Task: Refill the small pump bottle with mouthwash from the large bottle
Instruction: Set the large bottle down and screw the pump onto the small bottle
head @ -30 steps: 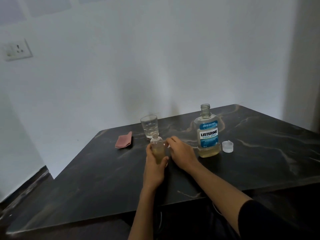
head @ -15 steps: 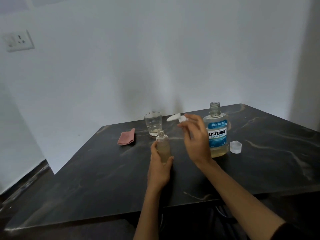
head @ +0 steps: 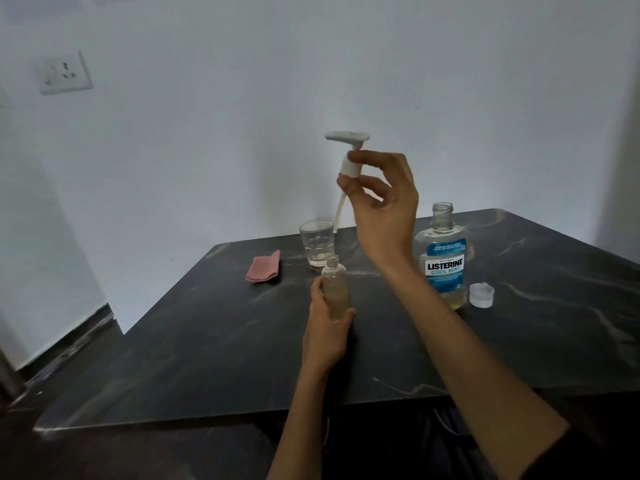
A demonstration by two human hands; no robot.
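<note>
The left hand (head: pixel 327 327) is gripping the small pump bottle (head: pixel 335 287) upright on the dark surface (head: pixel 207 341); the right hand (head: pixel 384 206) is pinching its white pump head (head: pixel 349 164) aloft.

- Small bottle (head: pixel 335 288) stands on table (head: pixel 207 341), glass (head: pixel 317 242) just behind.
- Cloth (head: pixel 264 271) lies left of glass.
- Large bottle (head: pixel 444 258) stands right; cap (head: pixel 481 295) beside it.

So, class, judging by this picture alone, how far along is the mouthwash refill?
Done: the large Listerine bottle stands uncapped, its clear cap beside it. In hand: the left hand steadies the small clear bottle holding yellowish liquid; the right hand holds the white pump head above it. Left: fitting the pump, recapping.
</note>
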